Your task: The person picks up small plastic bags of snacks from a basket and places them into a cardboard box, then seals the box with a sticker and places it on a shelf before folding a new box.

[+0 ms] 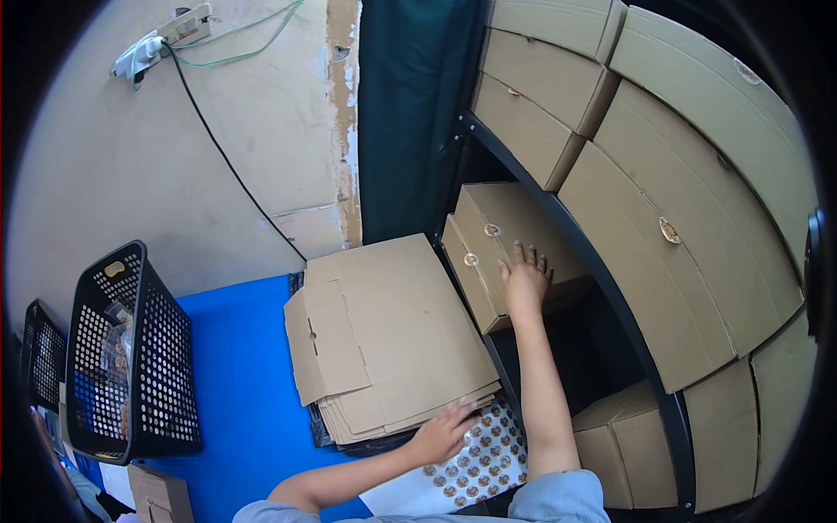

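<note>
My right hand (pixel 527 279) reaches into the rack with its fingers spread, lying against a closed cardboard box (pixel 510 213) with a round sticker on its edge. Against that box stands another cardboard box (pixel 464 270), also with a round sticker. My left hand (pixel 443 434), slightly blurred, has its fingers stretched out at the front corner of a stack of flat cardboard blanks (pixel 401 322). Beneath and beside this hand lies a white sheet of round stickers (pixel 484 458), partly covered by it.
Closed boxes (pixel 689 183) fill the rack's upper shelves, behind a dark metal frame (pixel 602 261). More boxes (pixel 632 444) sit low at right. A black perforated basket (pixel 161 375) with bagged items stands on the blue table (pixel 235 349). A black cable (pixel 218 139) hangs down the wall.
</note>
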Demonstrator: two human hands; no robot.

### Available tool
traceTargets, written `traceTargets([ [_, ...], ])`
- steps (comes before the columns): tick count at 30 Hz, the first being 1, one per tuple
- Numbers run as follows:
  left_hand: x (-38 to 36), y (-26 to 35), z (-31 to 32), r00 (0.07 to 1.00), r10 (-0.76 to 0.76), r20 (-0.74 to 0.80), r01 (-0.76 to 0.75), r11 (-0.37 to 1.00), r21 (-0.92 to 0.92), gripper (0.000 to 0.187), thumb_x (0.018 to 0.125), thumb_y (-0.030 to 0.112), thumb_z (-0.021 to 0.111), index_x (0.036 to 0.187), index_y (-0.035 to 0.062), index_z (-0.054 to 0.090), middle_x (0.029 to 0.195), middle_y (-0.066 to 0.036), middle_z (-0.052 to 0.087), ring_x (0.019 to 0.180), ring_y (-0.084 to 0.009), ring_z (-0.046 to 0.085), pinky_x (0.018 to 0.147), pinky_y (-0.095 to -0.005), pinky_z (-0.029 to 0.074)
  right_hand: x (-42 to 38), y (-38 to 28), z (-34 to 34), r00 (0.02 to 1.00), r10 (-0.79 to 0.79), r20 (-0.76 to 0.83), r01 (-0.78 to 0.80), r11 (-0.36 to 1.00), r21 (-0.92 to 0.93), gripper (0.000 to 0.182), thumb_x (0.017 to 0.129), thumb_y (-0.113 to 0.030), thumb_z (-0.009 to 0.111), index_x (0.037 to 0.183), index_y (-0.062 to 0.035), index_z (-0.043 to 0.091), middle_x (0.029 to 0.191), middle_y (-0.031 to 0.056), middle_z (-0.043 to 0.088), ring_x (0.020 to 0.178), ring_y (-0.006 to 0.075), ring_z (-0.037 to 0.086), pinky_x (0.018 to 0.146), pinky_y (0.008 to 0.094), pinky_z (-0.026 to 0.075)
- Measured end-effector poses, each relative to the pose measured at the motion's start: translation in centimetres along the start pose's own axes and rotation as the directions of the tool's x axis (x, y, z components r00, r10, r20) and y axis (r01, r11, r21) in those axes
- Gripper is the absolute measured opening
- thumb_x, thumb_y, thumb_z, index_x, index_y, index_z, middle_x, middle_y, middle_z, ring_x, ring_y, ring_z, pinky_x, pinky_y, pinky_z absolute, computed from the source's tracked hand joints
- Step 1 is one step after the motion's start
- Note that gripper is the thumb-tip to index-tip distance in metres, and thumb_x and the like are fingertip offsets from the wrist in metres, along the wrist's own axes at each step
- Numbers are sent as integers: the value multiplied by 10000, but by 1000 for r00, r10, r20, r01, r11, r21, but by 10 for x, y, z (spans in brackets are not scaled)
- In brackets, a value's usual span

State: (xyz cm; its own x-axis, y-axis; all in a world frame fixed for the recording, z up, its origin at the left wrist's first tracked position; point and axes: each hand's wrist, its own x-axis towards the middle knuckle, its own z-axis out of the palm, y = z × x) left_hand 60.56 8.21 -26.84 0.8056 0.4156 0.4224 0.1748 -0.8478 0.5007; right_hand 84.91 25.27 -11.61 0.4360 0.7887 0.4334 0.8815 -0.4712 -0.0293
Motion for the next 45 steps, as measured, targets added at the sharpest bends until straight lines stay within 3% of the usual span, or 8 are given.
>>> traceTargets([
  [10, 181, -94, -36, 860, -372, -349, 278, 916, -291, 625, 892, 339, 648, 1411, 93, 400, 1520, -213, 270, 1420, -454, 194, 1142, -513, 270, 5, 7, 9, 997, -53, -60, 53, 999, 2, 522, 912, -423, 569, 1362, -163, 520, 1380, 176, 518, 1269, 439, 461, 1065, 564, 333],
  [19, 211, -118, -36, 922, -348, -169, 315, 929, -195, 642, 868, 372, 678, 1395, 101, 431, 1552, -187, 250, 1415, -415, 253, 1145, -468, 283, 16, 24, 9, 990, -121, -68, 124, 991, 44, 485, 897, -372, 598, 1332, -161, 558, 1345, 138, 560, 1197, 435, 529, 1027, 485, 409],
  [21, 211, -118, -33, 920, -366, -141, 336, 921, -196, 746, 866, 358, 683, 1464, 91, 326, 1544, -217, 246, 1413, -410, 258, 1144, -453, 287, 10, 22, 15, 984, -115, -135, 124, 991, 59, 456, 913, -358, 581, 1324, -160, 567, 1331, 138, 572, 1185, 443, 537, 1027, 482, 410],
  [23, 213, -116, -31, 884, -459, -88, 388, 826, -410, 910, 866, 346, 685, 1526, 69, 124, 1528, -259, 247, 1412, -401, 263, 1146, -430, 285, 4, 16, 14, 985, -110, -132, 120, 990, 69, 439, 925, -350, 567, 1319, -156, 573, 1324, 141, 576, 1180, 447, 541, 1027, 480, 411],
  [26, 217, -122, -27, 895, -439, -75, 390, 855, -341, 1080, 835, 367, 716, 1521, 48, -55, 1493, -287, 296, 1389, -403, 310, 1146, -424, 289, -4, 7, 7, 988, -97, -124, 106, 992, 71, 412, 947, -336, 539, 1311, -148, 583, 1309, 147, 585, 1173, 450, 547, 1026, 474, 415],
  [36, 216, -114, -38, 877, -480, -32, 431, 812, -393, 1084, 823, 353, 727, 1527, 75, -49, 1495, -274, 302, 1356, -390, 371, 1118, -413, 337, -19, 0, -4, 977, -125, -172, 135, 990, 47, 372, 970, -306, 509, 1281, -126, 606, 1271, 151, 611, 1133, 447, 578, 1000, 457, 446],
  [39, 217, -114, -42, 885, -464, 51, 439, 791, -426, 1021, 862, 284, 691, 1522, 53, -53, 1559, -233, 178, 1417, -346, 273, 1146, -389, 287, -16, -3, -2, 978, -116, -171, 123, 992, 29, 366, 970, -299, 512, 1278, -128, 609, 1269, 157, 611, 1127, 453, 579, 998, 464, 447],
  [45, 210, -129, -26, 922, -374, -99, 319, 879, -355, 1100, 786, 375, 761, 1532, 73, 11, 1581, -181, 134, 1388, -358, 323, 1120, -388, 339, -15, -8, -3, 962, -137, -235, 129, 990, -47, 341, 962, -274, 524, 1243, -110, 625, 1215, 148, 640, 1074, 397, 622, 980, 405, 476],
])
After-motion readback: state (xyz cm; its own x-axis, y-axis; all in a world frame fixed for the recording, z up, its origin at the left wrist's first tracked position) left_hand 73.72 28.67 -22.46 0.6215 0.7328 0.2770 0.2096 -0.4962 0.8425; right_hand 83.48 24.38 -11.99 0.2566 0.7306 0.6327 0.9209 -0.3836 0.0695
